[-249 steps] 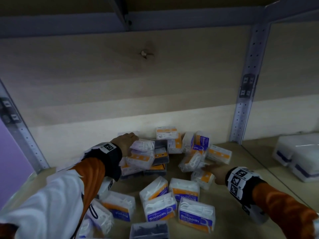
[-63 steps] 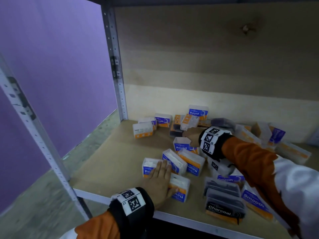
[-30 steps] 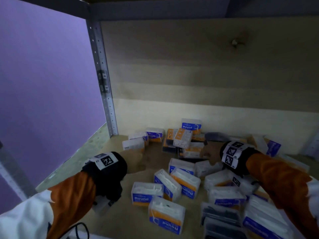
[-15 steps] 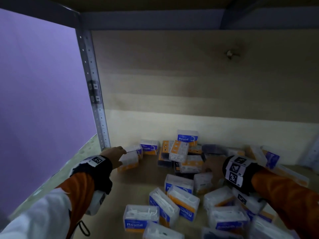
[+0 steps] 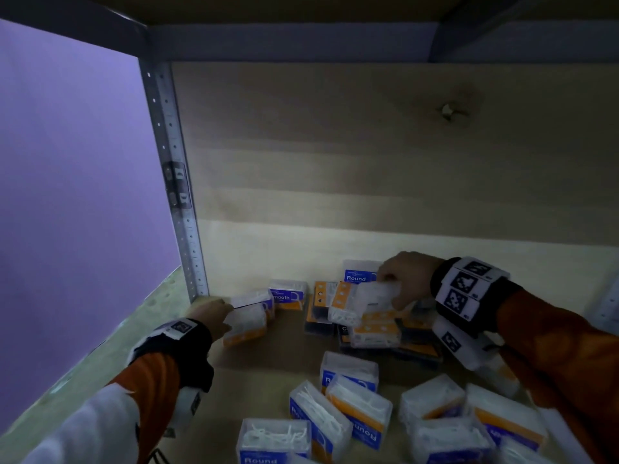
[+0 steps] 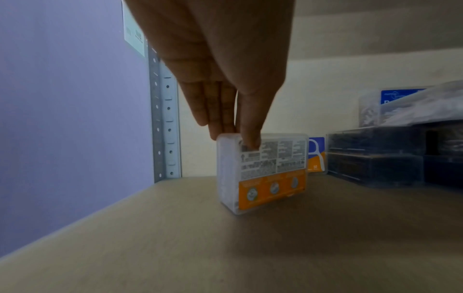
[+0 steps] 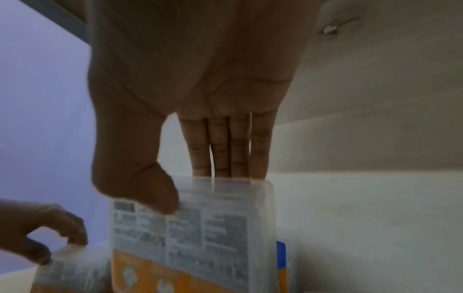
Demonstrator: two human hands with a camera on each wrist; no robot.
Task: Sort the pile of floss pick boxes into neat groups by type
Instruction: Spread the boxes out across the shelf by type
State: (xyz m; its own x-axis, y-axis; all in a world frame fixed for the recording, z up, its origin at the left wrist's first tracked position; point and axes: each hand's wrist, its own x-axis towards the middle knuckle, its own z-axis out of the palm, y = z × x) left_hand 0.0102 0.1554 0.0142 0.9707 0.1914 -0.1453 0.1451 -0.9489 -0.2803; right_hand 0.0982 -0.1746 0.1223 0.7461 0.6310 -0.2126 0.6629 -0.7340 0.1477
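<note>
Left hand [image 5: 214, 318] gripping a clear box [image 5: 246, 321] by the corner post [image 5: 174, 182]; right hand [image 5: 407, 279] pinching another box [image 5: 375, 296].

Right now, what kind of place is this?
Likely a storeroom or stockroom shelving bay: a perforated metal upright, a wooden shelf board with a plywood back panel, and many retail floss pick boxes piled on it.

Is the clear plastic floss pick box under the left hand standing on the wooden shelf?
Yes, the clear plastic floss pick box stands upright on the wooden shelf, with the left hand pinching its top edge.
</note>
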